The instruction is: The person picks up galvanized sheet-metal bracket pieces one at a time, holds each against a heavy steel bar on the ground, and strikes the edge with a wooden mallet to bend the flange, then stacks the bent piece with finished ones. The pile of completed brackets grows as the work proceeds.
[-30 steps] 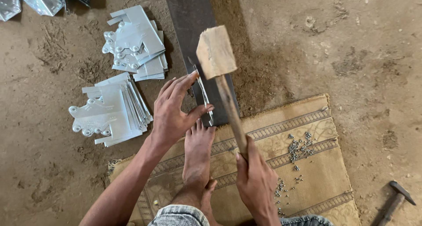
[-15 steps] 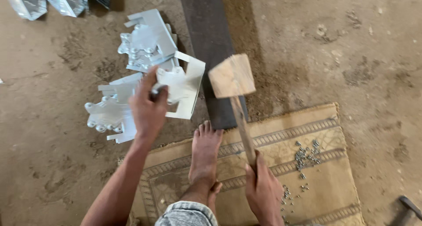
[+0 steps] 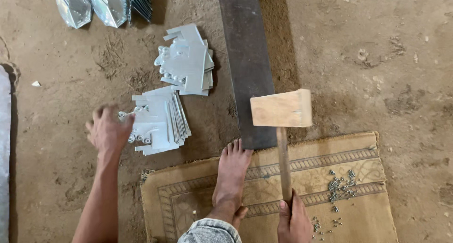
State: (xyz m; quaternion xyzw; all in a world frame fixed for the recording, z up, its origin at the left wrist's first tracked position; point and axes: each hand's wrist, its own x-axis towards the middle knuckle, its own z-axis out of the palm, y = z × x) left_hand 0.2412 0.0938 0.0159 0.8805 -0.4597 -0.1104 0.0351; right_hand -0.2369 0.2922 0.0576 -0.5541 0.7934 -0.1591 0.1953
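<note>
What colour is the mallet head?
Pale, unfinished wood tan; the mallet head shows clearly in the head view, above the dark bar.

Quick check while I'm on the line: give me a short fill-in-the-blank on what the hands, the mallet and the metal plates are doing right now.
1. The right hand grips the handle of a wooden ____.
2. The left hand reaches the nearer stack of metal plates, which lies on the bare ____.
3. A bare foot rests on the woven mat, its toes at the end of the dark ____ bar.
4. Small loose rivets lie scattered on the ____.

Missing words: mallet; ground; metal; mat
</note>
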